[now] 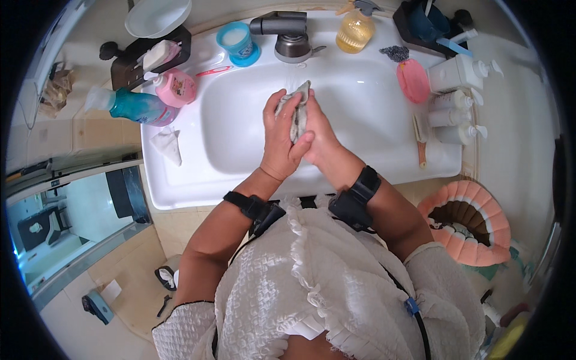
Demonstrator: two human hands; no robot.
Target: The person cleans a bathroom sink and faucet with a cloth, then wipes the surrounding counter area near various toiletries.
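Over the basin of a white sink point(231, 144), a small greyish-white cloth point(298, 123) is pressed between my two hands. My left hand point(278, 135) closes on it from the left, fingers bent over its top. From the other side my right hand point(320, 133) wraps round it, its palm partly hidden behind the cloth and the left thumb. One end of the cloth sticks up past the fingertips, just below the faucet point(292, 45). Water seems to run from the spout onto the cloth, though it is hard to make out.
Along the left rim stand a teal bottle point(141, 107), a pink bottle point(175, 87) and a blue cup point(235, 41). A yellow spray bottle point(355, 31) stands behind. On the right are a pink sponge-like pad point(413, 81), a brush point(420, 141) and several white pump bottles point(453, 75).
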